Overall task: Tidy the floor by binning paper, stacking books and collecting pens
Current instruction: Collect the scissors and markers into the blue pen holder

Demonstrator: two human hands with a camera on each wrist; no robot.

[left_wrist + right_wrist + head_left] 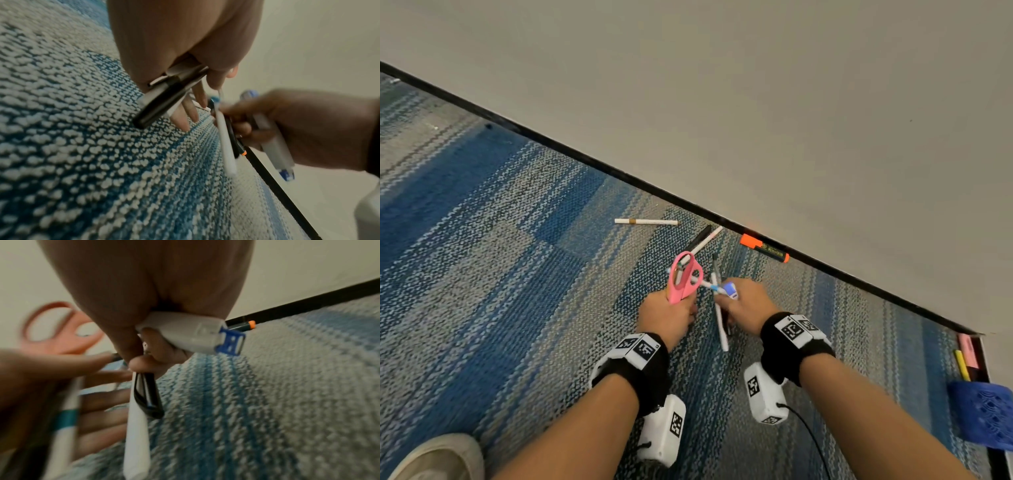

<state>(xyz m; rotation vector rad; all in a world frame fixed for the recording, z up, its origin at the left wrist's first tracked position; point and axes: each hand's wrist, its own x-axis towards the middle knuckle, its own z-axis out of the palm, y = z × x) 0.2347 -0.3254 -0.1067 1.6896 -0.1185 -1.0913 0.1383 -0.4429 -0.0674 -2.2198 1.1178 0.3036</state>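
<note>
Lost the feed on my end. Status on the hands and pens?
Left hand grips pink scissors plus pens. Right hand grips white pen and blue-tipped item. White pen, orange marker loose on carpet.

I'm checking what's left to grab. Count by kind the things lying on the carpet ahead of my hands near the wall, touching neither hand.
White pen: 1
Orange highlighter: 1
Total: 2
The black and white pens beside the pink scissors seem gripped by the left hand, so they are left out.
</note>
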